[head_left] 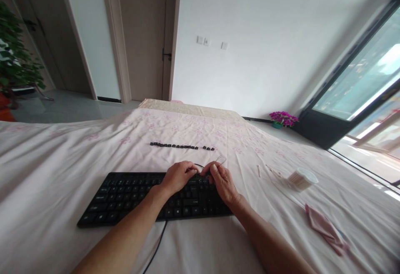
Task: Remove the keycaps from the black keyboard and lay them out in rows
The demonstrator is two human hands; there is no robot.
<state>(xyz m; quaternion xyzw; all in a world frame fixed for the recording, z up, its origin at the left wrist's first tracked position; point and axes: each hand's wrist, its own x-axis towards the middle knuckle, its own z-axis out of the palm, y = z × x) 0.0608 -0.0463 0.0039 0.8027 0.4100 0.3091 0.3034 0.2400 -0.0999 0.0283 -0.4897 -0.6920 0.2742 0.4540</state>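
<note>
A black keyboard lies across the pink flowered cloth under both forearms. My left hand is closed at its far edge, thumb and fingertips pinched together; whatever is between them is too small to make out. Close beside it, my right hand is also closed, and a thin wire loop sticks out beyond its fingers. The fingertips of both hands nearly meet over the upper right keys. A thin dark curved strand shows between them. Several loose black keycaps lie in a row beyond the keyboard.
On the right stand a clear tub of cotton swabs, loose swabs and a folded pink cloth. A black cable runs from the keyboard's near edge. The bedspread is wrinkled at left.
</note>
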